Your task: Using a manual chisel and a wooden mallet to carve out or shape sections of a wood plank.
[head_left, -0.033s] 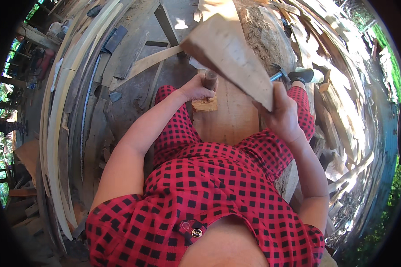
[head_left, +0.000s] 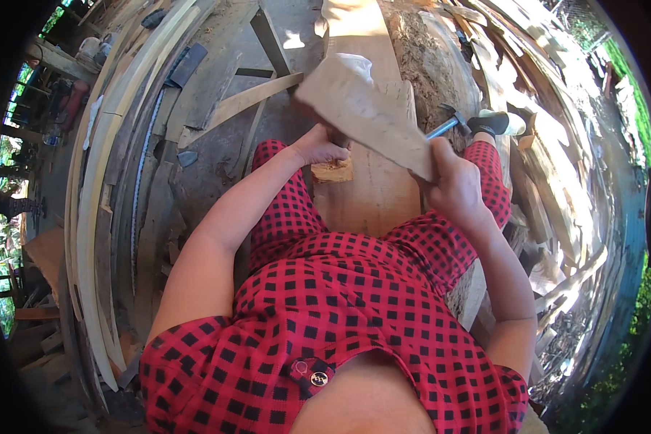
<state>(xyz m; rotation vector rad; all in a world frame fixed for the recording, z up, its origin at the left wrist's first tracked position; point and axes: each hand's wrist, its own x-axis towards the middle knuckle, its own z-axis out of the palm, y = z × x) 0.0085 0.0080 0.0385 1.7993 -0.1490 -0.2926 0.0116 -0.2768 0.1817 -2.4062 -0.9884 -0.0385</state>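
Wooden slab point(head_left: 365, 116), pale and wedge-shaped, is hanging in the air over the thick plank point(head_left: 372, 195) the person is straddling. Right hand point(head_left: 452, 184) is closed around the slab's narrow lower end. Left hand point(head_left: 322, 148) is curled around something small and upright on a small wood block point(head_left: 333, 172), just under the slab; what exactly, cannot tell.

Slab's long axis is running from lower right at the grip to upper left, wide end pointing up and away, over the left hand.

Risks, as a guess: the wide end is sitting right above the left fingers, so a drop or off-line swing could be pinching them. One-handed grip at the thin end could be slipping or twisting. Hammer point(head_left: 459, 121) is lying near the right knee, clear of both hands.
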